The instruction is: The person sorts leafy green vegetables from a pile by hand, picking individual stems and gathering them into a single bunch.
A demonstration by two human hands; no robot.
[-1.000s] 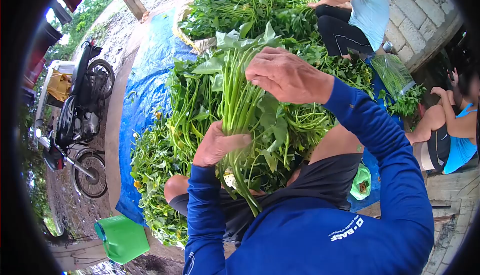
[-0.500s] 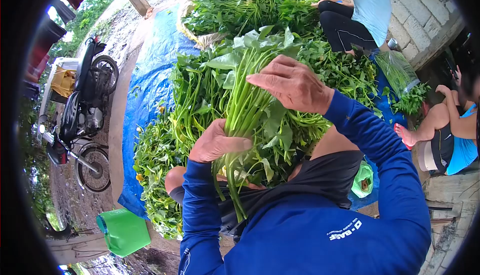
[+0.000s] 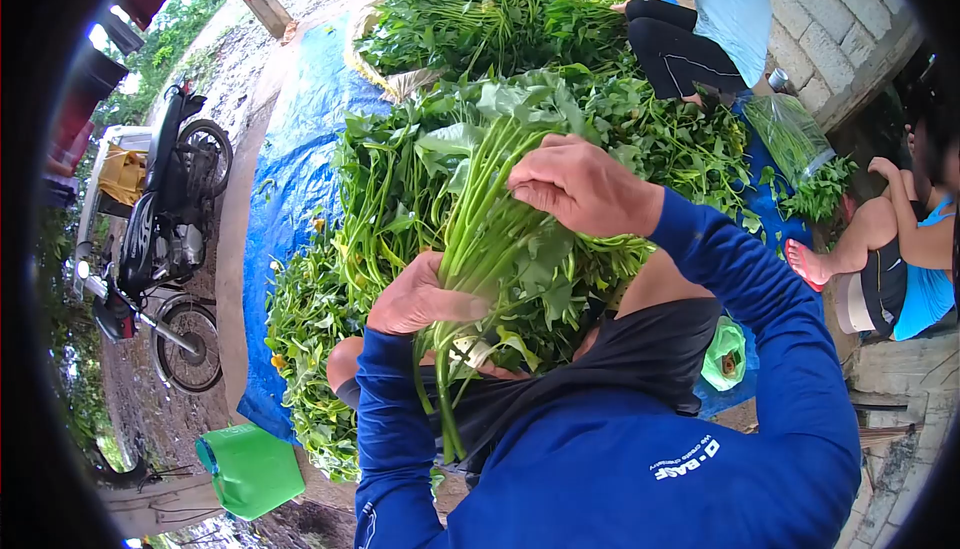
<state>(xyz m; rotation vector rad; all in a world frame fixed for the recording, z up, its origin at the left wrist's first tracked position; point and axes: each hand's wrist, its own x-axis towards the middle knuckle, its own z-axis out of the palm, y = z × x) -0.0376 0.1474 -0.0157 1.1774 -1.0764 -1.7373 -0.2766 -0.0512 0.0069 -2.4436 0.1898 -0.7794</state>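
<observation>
L hand point(image 3: 420, 299) clasps bunch point(image 3: 485, 214) abt mid-length, thumb across; R hand point(image 3: 580, 184), fingers bent, at its upper stems, can't tell if gripping. Bunch tilted above lap point(image 3: 600, 369), greens point(image 3: 380, 239) behind on blue tarp point(image 3: 300, 129).

Tarpaulin point(image 3: 295, 139): creased plastic, is shining along its left edge. Green container point(image 3: 258, 474), beside tarpaulin's near-left corner: smooth plastic, is gleaming. Stem bundle point(image 3: 482, 214): smooth, is showing sheen. Block wall point(image 3: 815, 34): rough, is looking matt.
</observation>
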